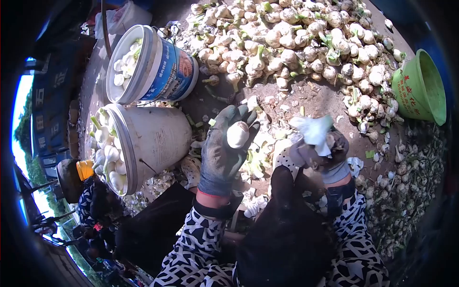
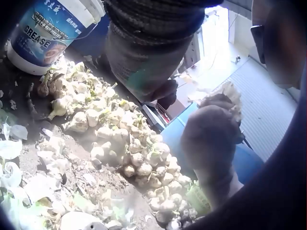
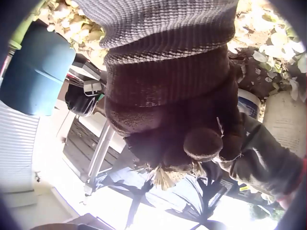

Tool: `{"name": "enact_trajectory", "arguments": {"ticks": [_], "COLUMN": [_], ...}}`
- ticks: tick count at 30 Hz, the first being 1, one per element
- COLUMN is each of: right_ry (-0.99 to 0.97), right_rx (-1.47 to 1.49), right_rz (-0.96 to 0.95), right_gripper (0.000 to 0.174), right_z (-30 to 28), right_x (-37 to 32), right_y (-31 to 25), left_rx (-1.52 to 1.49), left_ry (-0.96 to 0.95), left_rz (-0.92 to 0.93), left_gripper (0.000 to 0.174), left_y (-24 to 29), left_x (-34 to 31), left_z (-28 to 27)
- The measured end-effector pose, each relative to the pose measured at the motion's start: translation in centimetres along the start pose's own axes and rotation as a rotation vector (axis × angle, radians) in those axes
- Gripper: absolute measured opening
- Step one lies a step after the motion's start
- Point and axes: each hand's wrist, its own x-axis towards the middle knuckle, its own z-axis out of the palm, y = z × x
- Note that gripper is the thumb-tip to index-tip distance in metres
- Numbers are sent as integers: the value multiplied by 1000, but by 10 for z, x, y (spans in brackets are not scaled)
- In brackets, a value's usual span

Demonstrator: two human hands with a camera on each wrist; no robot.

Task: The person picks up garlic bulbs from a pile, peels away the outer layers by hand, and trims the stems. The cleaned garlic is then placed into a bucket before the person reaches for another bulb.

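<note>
In the head view my gloved left hand is palm up and holds a white garlic bulb with its fingers bent around it. My gloved right hand, to the right of it, grips loose white garlic skin that sticks out above the fingers. From the right wrist, curled fingers show with a pale dry tuft poking out beneath them. The left wrist view catches the right hand with papery skin at its top; the bulb is hidden there behind the left hand.
A large heap of garlic bulbs lies ahead. Two buckets of trimmed garlic, a blue-labelled one and a white one, tip toward the left. A green tub stands at right. Peelings litter the ground between the shoes.
</note>
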Motion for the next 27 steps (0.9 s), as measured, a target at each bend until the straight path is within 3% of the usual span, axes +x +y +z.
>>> {"name": "enact_trajectory", "arguments": {"ticks": [2,3,4,5,6,7,8,9,10,12,13,14,16,18,20,21,22,24,25,26,27], "right_ry": [-964,-234,267,274,311,343,358,459,464,323,310,312,256,252,308,392,390,359,187,227,29], "right_rx": [-47,-278,-561,-562,-1027,-1490,-1953,-1723,-1687,-1807,-1891,-1890,-1897,-1850,-1373,-1449,-1450,-1606,-1709,-1665,-1588], "right_rz": [-330,169,400,382,364,347,325,167,226,161,1,3,104,153,178,237,232,313,267,381,559], "right_gripper": [39,47,40,40,41,42,43,40,37,37,32,32,27,21,18,12,12,11,11,11,11], "right_z": [-100,-50,-27,-11,-1,6,13,21,35,43,46,45,43,49,43,45,42,25,16,17,26], "right_x": [8,-30,-30,-15,-5,3,10,20,31,49,56,57,59,57,49,49,47,36,26,29,27], "right_y": [8,-25,-6,4,10,14,16,15,8,5,8,9,13,14,15,11,12,21,33,34,33], "left_rx": [-134,-210,-202,424,1042,874,1089,1258,1428,1205,1143,1143,1242,1193,1030,1097,1022,1336,1093,1096,757], "left_ry": [-125,-160,-166,-171,-171,-175,-177,-204,-237,-271,-289,-289,-274,-292,-216,-219,-193,-327,-323,-324,-338], "left_rz": [30,-20,-24,207,444,407,431,451,466,299,300,297,431,446,285,289,235,536,460,465,483], "left_gripper": [35,33,33,34,35,32,32,33,34,36,37,37,39,42,46,49,40,34,37,37,40], "left_y": [7,11,11,7,2,-4,5,11,14,15,9,7,8,10,12,18,23,20,13,4,-3], "left_x": [-1,-1,0,3,7,10,8,6,2,-1,-2,-3,-5,-6,-13,-14,-15,-10,-9,-6,-2], "left_z": [-4,4,4,4,5,7,15,19,24,39,36,36,33,29,34,40,45,32,25,21,17]}}
